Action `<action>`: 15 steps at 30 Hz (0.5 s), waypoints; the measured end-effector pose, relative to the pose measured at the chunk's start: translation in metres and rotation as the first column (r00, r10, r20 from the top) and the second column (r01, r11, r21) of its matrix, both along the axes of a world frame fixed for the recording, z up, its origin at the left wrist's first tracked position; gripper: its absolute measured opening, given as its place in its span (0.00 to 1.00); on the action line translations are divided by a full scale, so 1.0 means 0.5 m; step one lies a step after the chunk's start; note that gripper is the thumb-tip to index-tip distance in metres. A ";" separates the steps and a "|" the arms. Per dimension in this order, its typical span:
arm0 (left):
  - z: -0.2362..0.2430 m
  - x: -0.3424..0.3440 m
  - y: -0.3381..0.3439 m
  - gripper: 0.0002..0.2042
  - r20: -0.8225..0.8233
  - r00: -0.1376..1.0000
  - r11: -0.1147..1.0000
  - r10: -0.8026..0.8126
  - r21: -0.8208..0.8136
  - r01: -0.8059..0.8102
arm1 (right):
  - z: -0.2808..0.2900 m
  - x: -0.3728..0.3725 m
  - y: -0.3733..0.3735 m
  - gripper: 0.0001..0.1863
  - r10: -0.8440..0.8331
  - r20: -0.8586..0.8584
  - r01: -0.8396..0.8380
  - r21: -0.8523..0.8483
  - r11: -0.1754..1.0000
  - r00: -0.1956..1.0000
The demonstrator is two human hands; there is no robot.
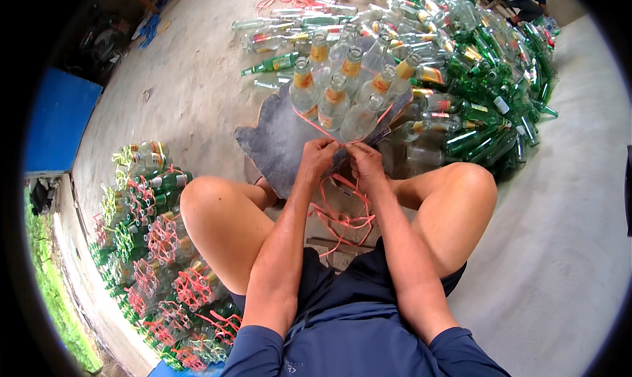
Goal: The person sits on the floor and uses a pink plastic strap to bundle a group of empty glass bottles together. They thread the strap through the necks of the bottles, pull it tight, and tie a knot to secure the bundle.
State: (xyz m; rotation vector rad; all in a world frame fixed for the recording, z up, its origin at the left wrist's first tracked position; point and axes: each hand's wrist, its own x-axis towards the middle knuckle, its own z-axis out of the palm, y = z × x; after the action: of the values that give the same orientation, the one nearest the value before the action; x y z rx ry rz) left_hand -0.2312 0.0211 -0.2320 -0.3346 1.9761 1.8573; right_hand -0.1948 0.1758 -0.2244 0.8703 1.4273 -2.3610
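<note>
L hand (319, 156) & R hand (365, 161) meet just in front of the upright bottles (334, 102), fingertips close together. Each pinches the pink-red strap (308, 122) btwn thumb & fingers; exact finger contact is too small to tell. Strap runs in a V from the hands, along L & R sides of the cluster, round the lower part of the glass; its far side is hidden.

Bottles = clear glass, approx 9, packed tight, most w/ orange-yellow labels on the upper part. They stand on a dark grey slab (264, 136) w/ uneven edge, ahead of the person & beyond the 2 bent knees (210, 198).

Loose strap loops (339, 227) lie tangled btwn the legs, below the hands. To the R & beyond the slab: big heap of loose bottles (484, 117), green & clear, mostly on their sides. To the L, near the L knee: rows of tied bottle bundles (161, 237), red & yellow straps round them. Blue panel (60, 117) at far L; concrete floor (178, 90) pale grey.
</note>
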 end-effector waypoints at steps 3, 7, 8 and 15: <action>0.006 -0.007 -0.006 0.14 0.045 0.998 0.999 -0.044 0.005 0.044 | -0.009 -0.002 0.006 0.02 -0.001 -0.005 0.001 -0.018 1.000 1.000; 0.017 -0.009 -0.014 0.15 0.102 0.992 0.997 -0.069 -0.028 0.072 | -0.010 -0.004 0.007 0.02 0.015 0.004 -0.015 -0.033 0.999 1.000; 0.018 -0.011 -0.014 0.16 0.108 0.992 0.996 -0.073 -0.050 0.078 | -0.010 -0.004 0.006 0.02 0.012 0.010 -0.012 -0.032 0.999 1.000; 0.036 -0.012 -0.010 0.15 0.115 0.990 0.988 -0.083 -0.124 0.097 | -0.019 -0.008 0.014 0.04 0.001 0.032 0.002 -0.092 0.996 0.999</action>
State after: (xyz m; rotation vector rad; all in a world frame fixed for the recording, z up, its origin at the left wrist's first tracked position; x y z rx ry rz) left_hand -0.2372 0.0163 -0.2140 -0.3702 2.0066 1.6250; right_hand -0.1986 0.1829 -0.2341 0.8804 1.2952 -2.3809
